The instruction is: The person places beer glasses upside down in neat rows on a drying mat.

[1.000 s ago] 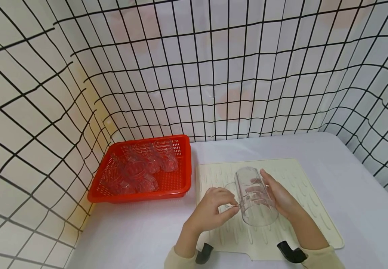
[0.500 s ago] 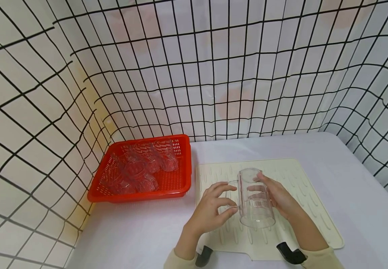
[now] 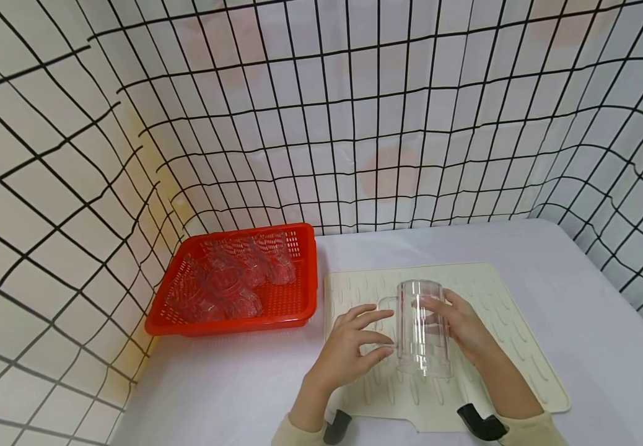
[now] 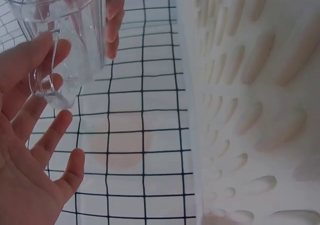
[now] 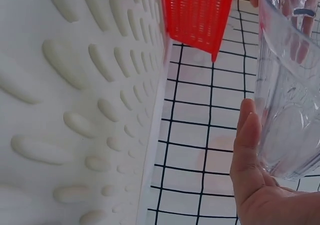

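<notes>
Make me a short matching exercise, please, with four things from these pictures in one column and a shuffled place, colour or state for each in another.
1. Clear mug
2. Left hand
3. Basket
4. Mat

A. Red, with clear items inside
B. Cream, lying flat below the hands
C. Fingers at a handle
D. Held at its side by the right hand

Pairs: 1-D; 2-C; 3-A; 4-B.

And it's no readable text, label, brand, number or sign right now, not in the head view, not in either wrist view!
</notes>
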The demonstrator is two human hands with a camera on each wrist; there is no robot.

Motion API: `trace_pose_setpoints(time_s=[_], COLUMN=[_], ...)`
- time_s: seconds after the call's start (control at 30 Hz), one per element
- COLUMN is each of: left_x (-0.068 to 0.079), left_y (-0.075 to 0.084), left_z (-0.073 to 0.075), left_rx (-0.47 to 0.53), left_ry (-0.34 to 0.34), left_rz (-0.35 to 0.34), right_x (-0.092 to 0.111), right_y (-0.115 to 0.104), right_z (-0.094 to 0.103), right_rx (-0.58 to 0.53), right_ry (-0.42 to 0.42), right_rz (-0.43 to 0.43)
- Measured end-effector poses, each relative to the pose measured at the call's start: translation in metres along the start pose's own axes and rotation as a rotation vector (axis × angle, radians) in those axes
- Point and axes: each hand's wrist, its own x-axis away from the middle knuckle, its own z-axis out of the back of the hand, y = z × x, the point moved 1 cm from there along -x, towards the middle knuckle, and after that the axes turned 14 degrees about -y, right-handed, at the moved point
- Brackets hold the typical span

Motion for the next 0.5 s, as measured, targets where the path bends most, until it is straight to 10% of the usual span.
trace_pose_setpoints(time_s=[0.27, 0.5], left_x=[0.003, -0.001], left_y=[-0.006, -0.002], left_z=[0.005, 0.013], left_rx=[0.297, 0.408], left_ry=[0.127, 0.299], left_rz=[-0.026, 0.085], right_x=[0.003, 0.006], right_y=[-0.002, -0.006], right_z=[-0.002, -0.002], right_rx=[0.095, 0.108], right_ry=[0.022, -0.002], right_rz=[0.162, 0.257])
